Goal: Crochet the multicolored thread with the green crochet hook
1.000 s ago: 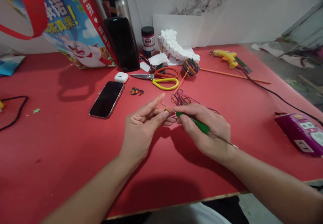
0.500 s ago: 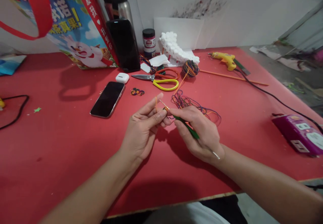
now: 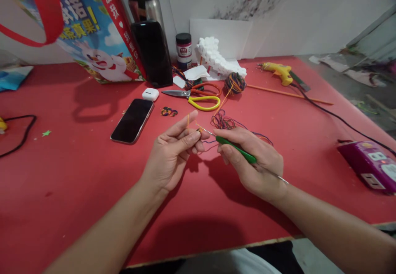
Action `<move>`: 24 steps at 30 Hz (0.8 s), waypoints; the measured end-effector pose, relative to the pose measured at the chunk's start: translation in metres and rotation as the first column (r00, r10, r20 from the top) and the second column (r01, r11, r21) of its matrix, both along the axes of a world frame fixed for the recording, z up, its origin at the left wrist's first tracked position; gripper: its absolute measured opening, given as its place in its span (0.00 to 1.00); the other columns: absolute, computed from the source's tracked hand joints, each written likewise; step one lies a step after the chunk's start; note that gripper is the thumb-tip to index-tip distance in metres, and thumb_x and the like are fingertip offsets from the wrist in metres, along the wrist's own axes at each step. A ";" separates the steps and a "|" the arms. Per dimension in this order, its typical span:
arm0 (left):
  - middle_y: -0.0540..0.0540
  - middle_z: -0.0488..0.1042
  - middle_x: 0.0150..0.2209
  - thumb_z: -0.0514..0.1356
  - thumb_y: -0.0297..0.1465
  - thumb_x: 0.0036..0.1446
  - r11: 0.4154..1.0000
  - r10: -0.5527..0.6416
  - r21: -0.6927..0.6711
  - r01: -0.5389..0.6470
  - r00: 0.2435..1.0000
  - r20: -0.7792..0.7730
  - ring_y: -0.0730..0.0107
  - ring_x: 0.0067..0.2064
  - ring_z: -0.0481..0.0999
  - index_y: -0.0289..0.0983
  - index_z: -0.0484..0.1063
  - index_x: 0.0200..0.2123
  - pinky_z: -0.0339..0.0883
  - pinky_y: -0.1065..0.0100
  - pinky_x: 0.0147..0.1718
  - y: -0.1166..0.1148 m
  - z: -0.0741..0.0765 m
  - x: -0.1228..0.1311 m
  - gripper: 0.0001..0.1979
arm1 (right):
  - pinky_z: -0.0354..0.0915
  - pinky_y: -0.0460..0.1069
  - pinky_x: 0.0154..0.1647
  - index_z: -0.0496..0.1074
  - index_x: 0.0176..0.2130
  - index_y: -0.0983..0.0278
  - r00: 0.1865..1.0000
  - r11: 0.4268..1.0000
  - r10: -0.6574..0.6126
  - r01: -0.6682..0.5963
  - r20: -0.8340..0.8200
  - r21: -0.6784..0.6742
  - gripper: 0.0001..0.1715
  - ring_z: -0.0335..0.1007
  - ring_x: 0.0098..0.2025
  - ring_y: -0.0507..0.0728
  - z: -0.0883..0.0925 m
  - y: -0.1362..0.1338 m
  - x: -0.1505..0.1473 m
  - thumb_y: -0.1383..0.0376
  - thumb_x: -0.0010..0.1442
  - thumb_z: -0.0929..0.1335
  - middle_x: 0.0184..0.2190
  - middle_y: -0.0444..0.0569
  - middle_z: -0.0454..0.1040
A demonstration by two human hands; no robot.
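Observation:
Between the thumb and fingers of my left hand (image 3: 173, 154) is a small multicolored crochet piece (image 3: 199, 130), with orange yarn looped over the raised index finger. My right hand (image 3: 253, 162) grips a crochet hook by its green handle (image 3: 236, 149); the hook's thin metal tip reaches to the piece at my left fingertips. Loose multicolored yarn (image 3: 223, 121) lies on the table behind my right hand. One orange strand runs up from it to the yarn ball (image 3: 235, 83).
On the red table (image 3: 185, 216) are scissors (image 3: 204, 102), a phone (image 3: 132, 121), a white earphone case (image 3: 150, 94) and a small crocheted piece (image 3: 168, 111). Farther right are a yellow glue gun (image 3: 276, 72), its black cord and a purple box (image 3: 369, 165). A bag (image 3: 108, 59) stands back left.
My right hand has moved right with the hook, baring more of its green handle and metal shaft. My left hand has shifted slightly left with the piece.

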State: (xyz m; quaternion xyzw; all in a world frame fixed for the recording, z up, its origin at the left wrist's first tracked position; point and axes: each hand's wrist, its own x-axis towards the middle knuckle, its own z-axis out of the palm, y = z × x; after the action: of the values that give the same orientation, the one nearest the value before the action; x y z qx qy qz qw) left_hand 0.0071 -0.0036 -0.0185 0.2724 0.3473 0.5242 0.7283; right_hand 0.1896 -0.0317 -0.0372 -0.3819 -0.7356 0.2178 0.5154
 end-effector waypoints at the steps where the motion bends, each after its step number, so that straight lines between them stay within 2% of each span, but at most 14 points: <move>1: 0.47 0.85 0.30 0.79 0.24 0.43 1.000 -0.005 -0.014 0.005 1.000 0.008 0.79 0.25 0.78 0.42 0.88 0.44 0.73 0.80 0.29 0.000 0.000 0.000 0.22 | 0.73 0.51 0.40 0.76 0.57 0.59 1.000 1.000 -0.003 0.003 -0.001 0.003 0.17 0.79 0.37 0.54 0.000 0.000 0.000 0.70 0.72 0.68 0.40 0.48 0.84; 8: 0.47 0.85 0.29 0.79 0.24 0.42 1.000 0.014 -0.016 -0.014 1.000 -0.017 0.81 0.24 0.76 0.44 0.88 0.44 0.70 0.82 0.25 0.002 0.001 -0.004 0.23 | 0.71 0.51 0.39 0.77 0.56 0.61 1.000 1.000 -0.012 0.012 0.017 0.015 0.15 0.77 0.36 0.54 0.000 -0.002 0.000 0.70 0.72 0.68 0.37 0.48 0.82; 16: 0.46 0.85 0.28 0.78 0.23 0.44 1.000 0.007 0.003 -0.007 1.000 -0.002 0.81 0.24 0.76 0.43 0.88 0.44 0.71 0.82 0.27 0.003 0.001 -0.004 0.22 | 0.70 0.49 0.37 0.78 0.55 0.63 1.000 1.000 0.005 -0.005 -0.001 0.026 0.15 0.76 0.36 0.53 0.000 -0.001 0.000 0.71 0.72 0.68 0.36 0.49 0.81; 24: 0.43 0.84 0.27 0.75 0.22 0.46 0.999 -0.039 0.004 0.039 0.999 -0.016 0.80 0.24 0.76 0.38 0.88 0.43 0.67 0.83 0.24 0.007 0.004 -0.010 0.18 | 0.70 0.50 0.36 0.80 0.54 0.62 0.999 0.999 0.017 -0.017 -0.030 0.031 0.16 0.76 0.34 0.54 0.005 -0.001 0.003 0.73 0.70 0.69 0.34 0.49 0.80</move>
State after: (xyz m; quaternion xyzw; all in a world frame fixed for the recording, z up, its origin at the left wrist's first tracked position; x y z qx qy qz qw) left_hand -0.0032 0.0033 -0.0143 0.2850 0.3465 0.5085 0.7350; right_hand 0.1923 -0.0329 -0.0321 -0.3643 -0.7341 0.2166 0.5306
